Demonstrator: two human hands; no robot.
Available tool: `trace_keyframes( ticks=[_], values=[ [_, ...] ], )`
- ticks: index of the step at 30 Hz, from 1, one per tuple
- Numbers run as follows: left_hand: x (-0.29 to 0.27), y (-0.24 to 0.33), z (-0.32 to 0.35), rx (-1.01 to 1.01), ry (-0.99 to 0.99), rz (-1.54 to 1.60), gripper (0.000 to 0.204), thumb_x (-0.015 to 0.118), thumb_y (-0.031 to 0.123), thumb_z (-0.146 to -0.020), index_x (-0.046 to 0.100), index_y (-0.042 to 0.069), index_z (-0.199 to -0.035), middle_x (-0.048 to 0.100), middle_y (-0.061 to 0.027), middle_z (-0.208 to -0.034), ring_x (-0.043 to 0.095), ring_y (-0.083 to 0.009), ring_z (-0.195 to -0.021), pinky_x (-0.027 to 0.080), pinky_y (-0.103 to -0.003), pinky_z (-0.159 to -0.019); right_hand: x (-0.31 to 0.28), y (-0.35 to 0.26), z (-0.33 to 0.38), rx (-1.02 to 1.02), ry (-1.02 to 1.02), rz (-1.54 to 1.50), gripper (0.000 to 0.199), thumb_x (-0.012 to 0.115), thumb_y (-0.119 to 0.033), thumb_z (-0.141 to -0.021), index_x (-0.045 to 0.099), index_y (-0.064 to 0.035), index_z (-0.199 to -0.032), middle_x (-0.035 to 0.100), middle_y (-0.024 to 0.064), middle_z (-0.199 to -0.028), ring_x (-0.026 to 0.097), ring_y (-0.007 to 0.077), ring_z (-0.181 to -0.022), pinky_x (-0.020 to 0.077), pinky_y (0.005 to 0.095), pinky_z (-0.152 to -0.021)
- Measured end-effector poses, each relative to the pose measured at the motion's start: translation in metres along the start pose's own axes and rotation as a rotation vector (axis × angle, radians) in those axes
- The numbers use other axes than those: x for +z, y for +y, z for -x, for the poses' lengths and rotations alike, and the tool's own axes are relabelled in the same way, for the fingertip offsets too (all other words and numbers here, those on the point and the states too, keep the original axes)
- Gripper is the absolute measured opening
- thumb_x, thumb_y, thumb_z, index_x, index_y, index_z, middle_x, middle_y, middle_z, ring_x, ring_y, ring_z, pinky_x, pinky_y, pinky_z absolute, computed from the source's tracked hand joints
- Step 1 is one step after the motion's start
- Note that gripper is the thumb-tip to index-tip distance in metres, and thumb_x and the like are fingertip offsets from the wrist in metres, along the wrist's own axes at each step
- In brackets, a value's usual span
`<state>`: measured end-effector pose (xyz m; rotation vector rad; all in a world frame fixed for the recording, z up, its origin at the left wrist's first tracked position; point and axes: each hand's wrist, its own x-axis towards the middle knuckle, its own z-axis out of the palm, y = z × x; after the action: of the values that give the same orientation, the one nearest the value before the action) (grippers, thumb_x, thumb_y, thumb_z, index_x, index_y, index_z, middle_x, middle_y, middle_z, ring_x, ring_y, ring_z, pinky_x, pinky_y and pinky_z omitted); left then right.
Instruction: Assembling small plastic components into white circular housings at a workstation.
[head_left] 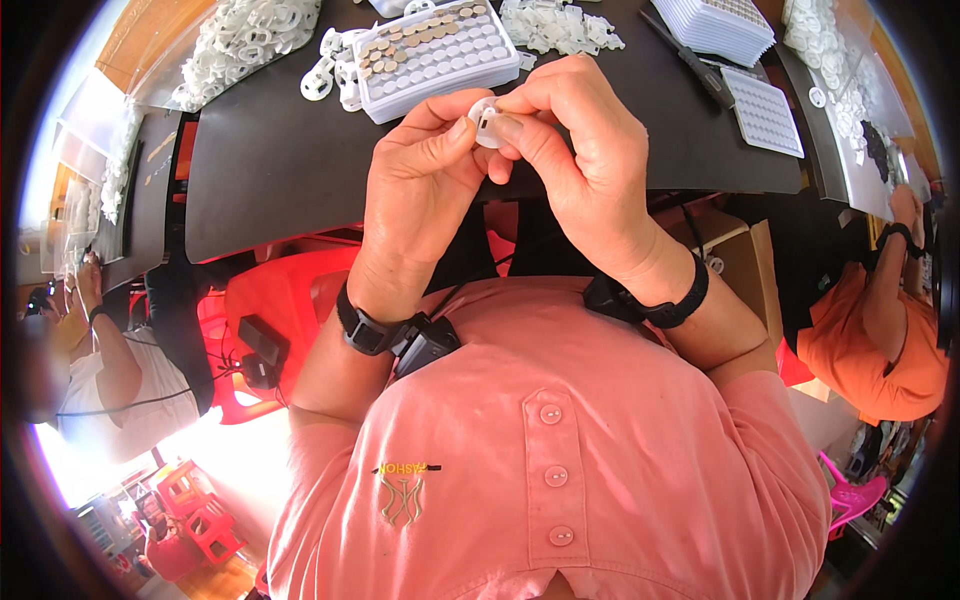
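Between both hands (500,170), a small white plastic ring (487,122) sits pinched.

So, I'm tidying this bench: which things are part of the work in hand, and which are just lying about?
In hand: small white plastic ring, pinched by left hand and right hand; compartment tray.

Lying about: stack of trays, flat grid tray, black tool.

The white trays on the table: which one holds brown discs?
The tray straight beyond the hands, its far rows partly filled with brown discs; the flat tray at right shows none.
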<state>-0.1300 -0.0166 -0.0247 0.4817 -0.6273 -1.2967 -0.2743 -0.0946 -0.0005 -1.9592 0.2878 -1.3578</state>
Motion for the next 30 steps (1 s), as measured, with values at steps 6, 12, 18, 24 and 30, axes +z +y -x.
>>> trace_keyframes(
  ticks=[6, 12, 18, 24, 30],
  values=[
    [-0.001, -0.002, 0.002, 0.004, -0.005, -0.024, 0.026, 0.060, 0.009, -0.098, 0.062, -0.007, -0.119, 0.067, -0.0175, -0.104, 0.065, -0.0272, -0.088, 0.053, -0.035, -0.074, -0.006, -0.001, -0.005, 0.134, -0.081, -0.114, 0.012, 0.067, 0.006, -0.087, 0.057, 0.0001, -0.089, 0.057, 0.0056, -0.081, 0.066, 0.0142, -0.059, 0.0509, 0.0265, -0.054],
    [0.005, -0.002, 0.002, 0.006, -0.006, -0.108, 0.025, 0.062, 0.009, -0.097, 0.062, -0.007, -0.116, 0.068, -0.0182, -0.103, 0.066, -0.0269, -0.088, 0.052, -0.035, -0.073, -0.022, 0.001, -0.021, 0.403, -0.245, -0.302, 0.012, 0.067, 0.002, -0.088, 0.059, 0.0015, -0.097, 0.058, 0.0035, -0.076, 0.063, 0.0121, -0.063, 0.0518, 0.0270, -0.060],
    [0.002, -0.004, -0.004, -0.005, 0.027, -0.142, 0.024, 0.063, 0.008, -0.096, 0.062, -0.007, -0.115, 0.068, -0.0174, -0.102, 0.066, -0.0267, -0.086, 0.052, -0.035, -0.073, -0.024, 0.010, -0.017, 0.562, -0.359, -0.444, 0.017, 0.069, -0.001, -0.089, 0.061, 0.0016, -0.104, 0.058, 0.0029, -0.078, 0.061, 0.0106, -0.068, 0.0507, 0.0264, -0.062],
    [0.002, -0.001, 0.004, 0.036, 0.056, 0.019, 0.023, 0.063, 0.006, -0.096, 0.062, -0.005, -0.116, 0.068, -0.0168, -0.103, 0.067, -0.0273, -0.085, 0.055, -0.036, -0.069, -0.014, -0.013, -0.011, 0.380, -0.169, -0.282, 0.010, 0.068, 0.000, -0.090, 0.062, 0.0032, -0.098, 0.061, 0.0042, -0.081, 0.070, 0.0144, -0.069, 0.0532, 0.0254, -0.062],
    [0.020, 0.041, 0.014, 0.026, 0.082, -0.028, 0.025, 0.068, 0.007, -0.094, 0.062, -0.005, -0.115, 0.069, -0.0171, -0.102, 0.070, -0.0277, -0.080, 0.056, -0.035, -0.064, -0.010, -0.034, -0.065, 0.518, -0.442, -0.423, 0.010, 0.066, 0.006, -0.085, 0.058, 0.0019, -0.083, 0.062, 0.0068, -0.074, 0.063, 0.0121, -0.065, 0.0522, 0.0266, -0.062]
  ],
)
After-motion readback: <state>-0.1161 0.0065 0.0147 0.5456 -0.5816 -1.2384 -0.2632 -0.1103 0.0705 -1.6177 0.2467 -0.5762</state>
